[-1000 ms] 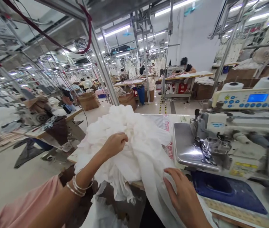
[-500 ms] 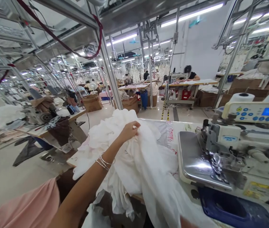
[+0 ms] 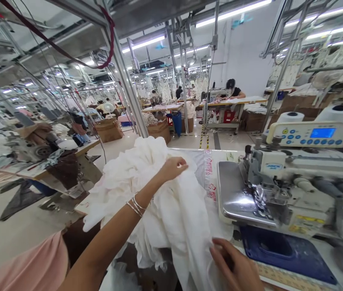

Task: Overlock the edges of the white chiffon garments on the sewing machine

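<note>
A heap of white ruffled fabric (image 3: pixel 129 169) lies over the left end of the sewing table, with long folds hanging off its front edge. My left hand (image 3: pixel 173 169), with bracelets at the wrist, is on top of the heap, its fingers curled closed on a fold of the cloth. At the lower right, my right hand (image 3: pixel 235 264) has thumb and fingertips closing on the right edge of the hanging fabric. Right of the cloth stands an overlock sewing machine (image 3: pixel 277 169) with a shiny metal plate (image 3: pixel 235 194).
A blue tray (image 3: pixel 283 250) and a wooden ruler strip (image 3: pixel 280 275) are by the front edge. Thread cones (image 3: pixel 291 117) stand behind the control panel (image 3: pixel 311 134). Another sewing machine table (image 3: pixel 68 157) is at left. A co-worker (image 3: pixel 233 91) sits farther back.
My right hand has come up into view at the fabric's right edge. My left hand has shifted slightly right over the heap. The view has turned a little to the right.
</note>
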Action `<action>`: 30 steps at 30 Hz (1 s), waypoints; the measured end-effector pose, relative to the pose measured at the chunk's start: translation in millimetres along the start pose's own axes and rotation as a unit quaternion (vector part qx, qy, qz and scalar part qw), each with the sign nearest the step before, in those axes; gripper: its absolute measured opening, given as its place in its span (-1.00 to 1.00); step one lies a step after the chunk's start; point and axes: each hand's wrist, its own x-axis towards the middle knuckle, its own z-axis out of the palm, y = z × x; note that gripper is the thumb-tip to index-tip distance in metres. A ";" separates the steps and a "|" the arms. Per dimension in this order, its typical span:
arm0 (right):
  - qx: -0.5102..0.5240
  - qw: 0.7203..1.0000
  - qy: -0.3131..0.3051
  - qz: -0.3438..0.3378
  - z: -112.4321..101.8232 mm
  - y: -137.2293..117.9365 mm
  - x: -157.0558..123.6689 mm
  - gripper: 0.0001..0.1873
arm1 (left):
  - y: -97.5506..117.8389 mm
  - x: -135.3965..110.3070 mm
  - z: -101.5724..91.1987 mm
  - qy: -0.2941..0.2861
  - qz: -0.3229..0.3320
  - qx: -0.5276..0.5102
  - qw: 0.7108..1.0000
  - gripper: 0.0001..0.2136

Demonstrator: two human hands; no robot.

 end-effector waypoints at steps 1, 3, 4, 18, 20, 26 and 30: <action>0.025 1.000 0.004 0.014 3.4 -8.0 8.8 -0.47 | 4.5 1.8 5.4 -0.037 0.022 0.013 0.999 -0.83; 0.018 0.999 0.018 0.023 8.1 -21.1 22.1 -0.59 | 10.2 -2.5 12.7 -0.104 0.059 0.039 0.992 -0.86; 0.001 1.000 0.025 0.014 9.1 -25.2 25.5 -0.62 | 11.1 -8.8 13.3 -0.126 0.074 0.050 0.988 -0.89; -0.001 0.965 0.006 -0.261 23.0 -43.3 4.5 -0.85 | -37.1 -222.1 -25.8 -0.025 0.000 0.044 0.999 -0.79; 0.037 0.968 -0.025 -0.248 21.4 -51.2 4.3 -0.83 | -36.6 -229.2 -23.1 -0.020 -0.020 0.030 0.999 -0.81; 0.026 0.982 -0.065 -0.178 21.2 -56.7 -3.0 -0.78 | -29.6 -228.5 -19.5 0.047 -0.068 -0.027 0.996 -0.75; -0.035 0.982 -0.081 -0.169 32.5 -54.7 -7.2 -0.84 | -26.1 -214.9 -18.4 0.036 -0.056 -0.010 0.998 -0.82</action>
